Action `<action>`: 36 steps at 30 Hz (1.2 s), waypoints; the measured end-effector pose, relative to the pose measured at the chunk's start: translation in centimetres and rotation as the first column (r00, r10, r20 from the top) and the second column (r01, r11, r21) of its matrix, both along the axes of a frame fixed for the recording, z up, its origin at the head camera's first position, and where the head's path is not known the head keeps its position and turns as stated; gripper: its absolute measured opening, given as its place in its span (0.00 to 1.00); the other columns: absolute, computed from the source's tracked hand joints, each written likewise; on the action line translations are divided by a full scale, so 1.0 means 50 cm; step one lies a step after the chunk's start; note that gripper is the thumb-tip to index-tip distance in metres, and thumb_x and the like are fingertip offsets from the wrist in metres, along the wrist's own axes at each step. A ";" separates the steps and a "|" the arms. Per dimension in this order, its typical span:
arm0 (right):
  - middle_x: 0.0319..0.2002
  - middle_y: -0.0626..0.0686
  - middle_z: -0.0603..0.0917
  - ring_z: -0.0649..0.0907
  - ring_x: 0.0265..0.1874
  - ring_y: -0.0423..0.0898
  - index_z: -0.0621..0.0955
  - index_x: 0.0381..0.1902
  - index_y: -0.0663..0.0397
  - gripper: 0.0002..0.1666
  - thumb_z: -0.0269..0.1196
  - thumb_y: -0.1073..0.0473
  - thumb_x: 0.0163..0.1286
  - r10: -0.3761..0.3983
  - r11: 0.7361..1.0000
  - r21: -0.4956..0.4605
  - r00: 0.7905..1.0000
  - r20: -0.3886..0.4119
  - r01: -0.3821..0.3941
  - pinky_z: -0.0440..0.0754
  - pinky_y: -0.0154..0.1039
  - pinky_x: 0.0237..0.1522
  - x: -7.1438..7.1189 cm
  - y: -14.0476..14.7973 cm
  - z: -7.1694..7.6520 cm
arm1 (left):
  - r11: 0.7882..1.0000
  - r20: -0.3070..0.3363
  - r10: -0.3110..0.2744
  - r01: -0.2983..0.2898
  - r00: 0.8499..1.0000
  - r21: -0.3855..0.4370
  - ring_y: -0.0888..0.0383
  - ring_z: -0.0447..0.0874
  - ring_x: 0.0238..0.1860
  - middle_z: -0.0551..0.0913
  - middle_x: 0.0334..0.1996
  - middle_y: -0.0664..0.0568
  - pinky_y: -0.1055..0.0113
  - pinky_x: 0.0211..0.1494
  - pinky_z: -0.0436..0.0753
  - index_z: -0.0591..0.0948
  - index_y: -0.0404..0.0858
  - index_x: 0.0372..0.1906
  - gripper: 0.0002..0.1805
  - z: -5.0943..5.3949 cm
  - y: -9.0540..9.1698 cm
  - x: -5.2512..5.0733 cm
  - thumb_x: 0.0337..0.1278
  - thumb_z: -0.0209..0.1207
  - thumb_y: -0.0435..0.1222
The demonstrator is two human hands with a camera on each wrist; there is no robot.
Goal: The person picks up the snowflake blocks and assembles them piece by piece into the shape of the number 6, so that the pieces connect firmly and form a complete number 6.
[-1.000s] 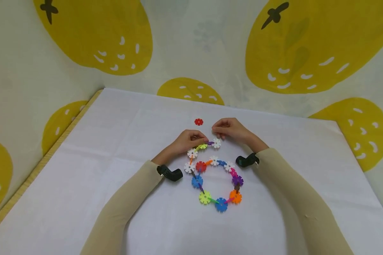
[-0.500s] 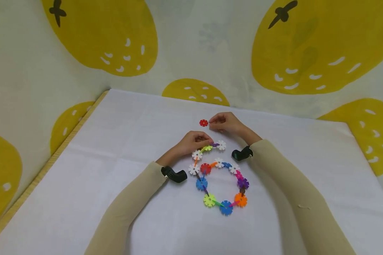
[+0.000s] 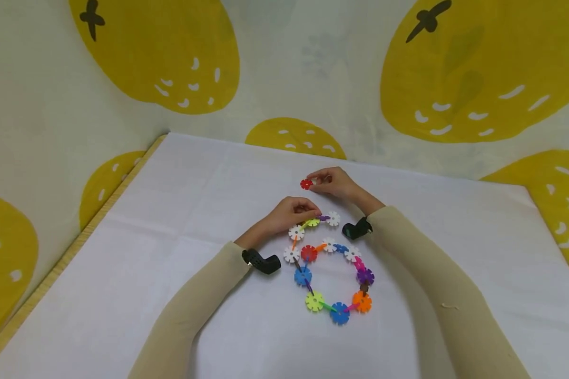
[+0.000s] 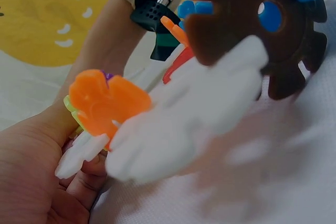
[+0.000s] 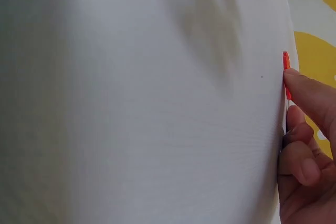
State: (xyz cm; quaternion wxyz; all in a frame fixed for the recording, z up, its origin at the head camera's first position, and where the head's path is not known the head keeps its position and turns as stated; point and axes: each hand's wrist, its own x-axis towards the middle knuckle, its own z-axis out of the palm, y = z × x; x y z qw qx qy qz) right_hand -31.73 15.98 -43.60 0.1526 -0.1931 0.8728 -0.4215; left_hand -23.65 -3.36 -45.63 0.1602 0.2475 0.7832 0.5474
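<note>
A chain of interlocking plastic snowflake discs lies on the white cloth, with a closed ring and a short tail curving up from its left side. My left hand [image 3: 291, 215] pinches the tail near a yellow-green disc [image 3: 314, 222] and a purple disc [image 3: 323, 218]; a white disc [image 3: 333, 219] ends the tail. Up close in the left wrist view are an orange disc [image 4: 107, 100], a blurred white disc [image 4: 163, 140] and a brown disc [image 4: 247, 24]. Beyond the tail, my right hand [image 3: 335, 183] pinches a loose red disc [image 3: 306, 184] at its right edge, between thumb and fingers.
The ring's lower side holds a blue disc [image 3: 340, 313] and an orange disc [image 3: 362, 301]. A white cloth [image 3: 218, 210] covers the table, whose wooden edge [image 3: 71, 252] shows at left. Behind hangs a curtain [image 3: 303, 63] with yellow fruit prints. Black wrist cameras sit on both sleeves.
My right hand has moved left from near the tail's white end to the loose red disc and now grips it. The left hand keeps its hold on the tail. The head view has shifted slightly.
</note>
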 end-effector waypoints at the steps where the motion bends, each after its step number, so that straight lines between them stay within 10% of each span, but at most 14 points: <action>1: 0.31 0.54 0.77 0.73 0.32 0.49 0.82 0.56 0.59 0.20 0.66 0.60 0.66 0.000 1.000 0.006 1.000 -0.001 0.000 0.73 0.29 0.33 0.000 -0.001 0.001 | 1.000 0.001 0.000 0.000 1.000 0.000 0.63 0.80 0.34 0.86 0.41 0.46 0.74 0.42 0.80 0.84 0.32 0.46 0.11 0.000 -0.001 0.000 0.66 0.59 0.35; 12: 0.39 0.56 0.80 0.73 0.30 0.48 0.83 0.49 0.61 0.17 0.67 0.60 0.65 -0.041 0.999 0.022 0.998 0.038 0.041 0.73 0.29 0.33 0.001 0.005 -0.008 | 1.000 0.017 0.000 0.000 1.000 0.002 0.64 0.78 0.33 0.86 0.41 0.45 0.75 0.40 0.79 0.83 0.31 0.47 0.11 -0.003 -0.004 -0.006 0.67 0.58 0.34; 23: 0.42 0.59 0.73 0.69 0.37 0.51 0.81 0.57 0.59 0.21 0.65 0.64 0.67 0.135 0.985 0.113 0.988 -0.069 -0.126 0.69 0.38 0.39 0.002 0.016 -0.005 | 1.000 -0.006 -0.029 0.029 1.000 0.009 0.65 0.80 0.33 0.86 0.42 0.45 0.75 0.41 0.79 0.84 0.31 0.47 0.12 -0.009 0.003 -0.009 0.68 0.58 0.35; 36: 0.36 0.56 0.78 0.74 0.32 0.47 0.77 0.48 0.62 0.20 0.69 0.59 0.64 -0.031 0.999 0.010 0.996 0.082 0.030 0.75 0.28 0.34 0.034 0.054 -0.006 | 0.998 -0.016 -0.064 0.064 0.998 -0.026 0.62 0.77 0.38 0.86 0.43 0.47 0.74 0.44 0.77 0.84 0.32 0.49 0.13 -0.007 0.000 -0.010 0.69 0.56 0.36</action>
